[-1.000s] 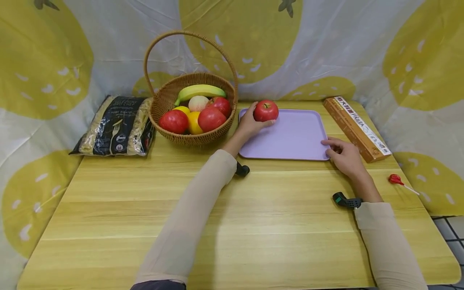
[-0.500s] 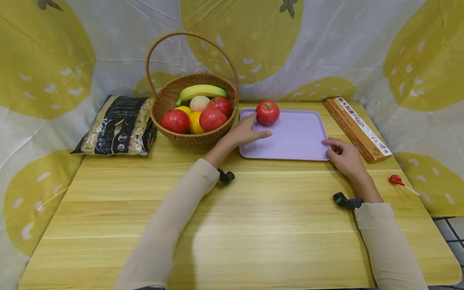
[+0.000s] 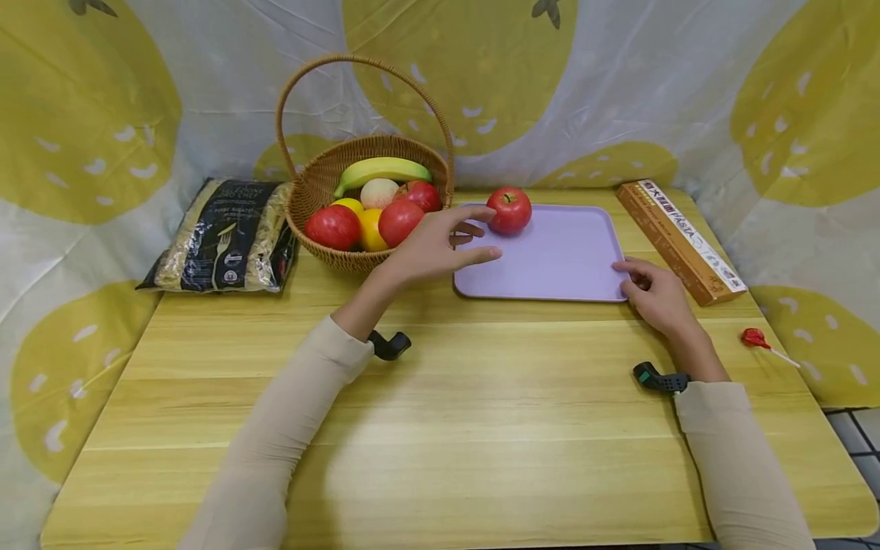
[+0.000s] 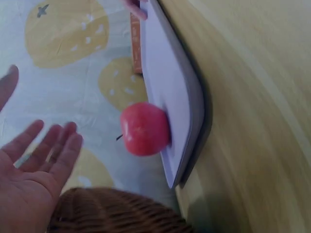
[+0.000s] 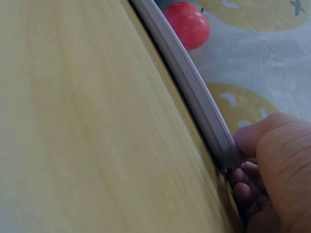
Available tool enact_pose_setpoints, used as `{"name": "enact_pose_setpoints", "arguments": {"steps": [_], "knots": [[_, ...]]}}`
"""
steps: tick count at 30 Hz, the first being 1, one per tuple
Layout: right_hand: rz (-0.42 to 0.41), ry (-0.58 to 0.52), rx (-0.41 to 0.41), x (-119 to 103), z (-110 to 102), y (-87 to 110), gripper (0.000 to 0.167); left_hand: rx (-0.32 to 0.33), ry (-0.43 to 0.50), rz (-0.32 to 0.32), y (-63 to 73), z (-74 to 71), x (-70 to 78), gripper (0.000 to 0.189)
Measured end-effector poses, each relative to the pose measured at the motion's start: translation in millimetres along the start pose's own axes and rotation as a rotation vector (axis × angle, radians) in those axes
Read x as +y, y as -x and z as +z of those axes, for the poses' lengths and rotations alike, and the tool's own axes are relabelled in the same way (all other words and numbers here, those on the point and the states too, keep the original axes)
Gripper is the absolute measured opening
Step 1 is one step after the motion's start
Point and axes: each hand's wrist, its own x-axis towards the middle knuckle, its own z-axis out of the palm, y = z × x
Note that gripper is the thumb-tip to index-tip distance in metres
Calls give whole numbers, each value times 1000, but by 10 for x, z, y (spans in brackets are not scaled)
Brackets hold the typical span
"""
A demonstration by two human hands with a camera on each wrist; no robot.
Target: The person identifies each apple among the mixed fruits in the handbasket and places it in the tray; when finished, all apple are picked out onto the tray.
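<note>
A red apple (image 3: 509, 210) sits at the left end of a lilac tray (image 3: 560, 260) in the head view. My left hand (image 3: 429, 243) is empty, its fingers loosely spread, above the gap between the tray and the wicker basket (image 3: 344, 259). The left wrist view shows that hand's fingers apart from the apple (image 4: 145, 129). At the tray's near right corner, my right hand (image 3: 658, 299) pinches the rim, with the thumb against the edge and curled fingers below it in the right wrist view.
Apples, yellow fruit, a pale round fruit and a banana (image 3: 385, 169) fill the basket. A bag of pasta (image 3: 223, 237) lies at its left. Right of the tray lie a brown pasta box (image 3: 681, 243) and a red lollipop (image 3: 754, 338). A patterned cloth hangs behind.
My left hand has let go of the apple on the tray and drawn back to the left, its fingers opening. The right hand has stayed at the tray's corner.
</note>
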Motion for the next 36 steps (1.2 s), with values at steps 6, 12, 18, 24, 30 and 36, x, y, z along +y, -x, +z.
{"name": "enact_pose_setpoints", "arguments": {"steps": [6,12,18,24,30,36], "knots": [[-6,1,3,5,3,6,38,131,25,127,141,-227,12,57],[-21,3,5,9,8,7,38,205,-60,164,256,-507,-41,62],[-34,1,11,-4,2,14,38,256,-167,130,369,-739,-128,65],[-26,4,6,-21,-7,17,38,256,-198,13,439,-881,-175,68],[-20,5,5,-21,-9,14,38,226,-236,-78,435,-928,-236,75],[-20,9,5,-16,-2,3,38,186,-274,-127,413,-942,-284,80]]}}
